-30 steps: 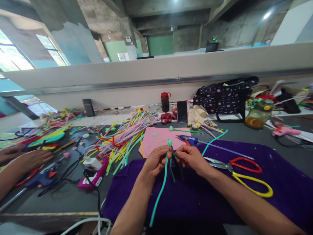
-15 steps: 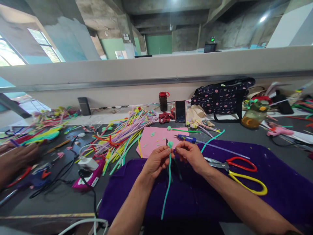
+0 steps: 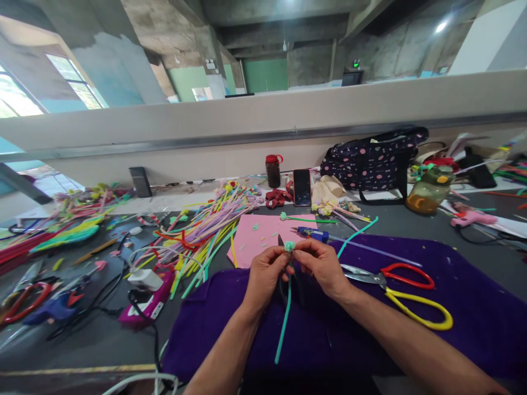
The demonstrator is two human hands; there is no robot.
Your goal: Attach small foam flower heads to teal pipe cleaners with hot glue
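Observation:
My left hand (image 3: 267, 271) and my right hand (image 3: 321, 265) meet above a purple cloth (image 3: 453, 323), both pinched on the top of a teal pipe cleaner (image 3: 284, 318). Its upper end is curled into a small knot (image 3: 289, 246) between my fingertips; the rest hangs straight down. A dark thin tool pokes up beside my left fingers; I cannot make out which hand holds it.
Scissors with red and yellow handles (image 3: 407, 293) lie on the cloth to the right. A pink sheet (image 3: 259, 236), a blue glue gun (image 3: 315, 234), a heap of coloured pipe cleaners (image 3: 206, 230), a phone (image 3: 302, 187), a jar (image 3: 272, 170) and a spotted bag (image 3: 370, 162) lie beyond.
The pipe cleaner's top has been curled tighter into a knot and the hanging part looks shorter. Another person's hands at the left have gone from view.

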